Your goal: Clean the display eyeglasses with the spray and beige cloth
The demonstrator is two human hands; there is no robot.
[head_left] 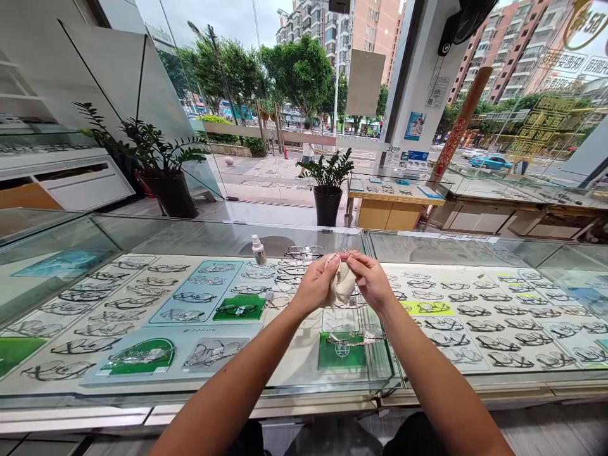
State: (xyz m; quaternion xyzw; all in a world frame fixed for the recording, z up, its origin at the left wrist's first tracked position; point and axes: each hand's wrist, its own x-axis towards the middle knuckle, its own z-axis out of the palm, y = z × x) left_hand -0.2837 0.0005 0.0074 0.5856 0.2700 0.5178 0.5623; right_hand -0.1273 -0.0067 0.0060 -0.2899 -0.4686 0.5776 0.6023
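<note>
Both hands meet above the glass display counter, near the middle of the head view. My left hand (316,283) is closed on a light beige cloth (344,285), which hangs down between the hands. Thumb and fingers of my right hand (368,277) are pinched together beside the cloth's upper edge, around part of a thin-framed pair of glasses (348,251); the fingers hide most of this frame. A small white bottle (259,251) stands upright on the glass, left of my hands. Below my hands, another pair of glasses (356,337) lies over a green card (332,358).
Rows of glasses (484,325) fill the glass counter (190,398) on both sides. Beyond it are potted plants (327,202), a wooden display table (394,212) and large windows onto a street, where a person (308,152) is seen outside.
</note>
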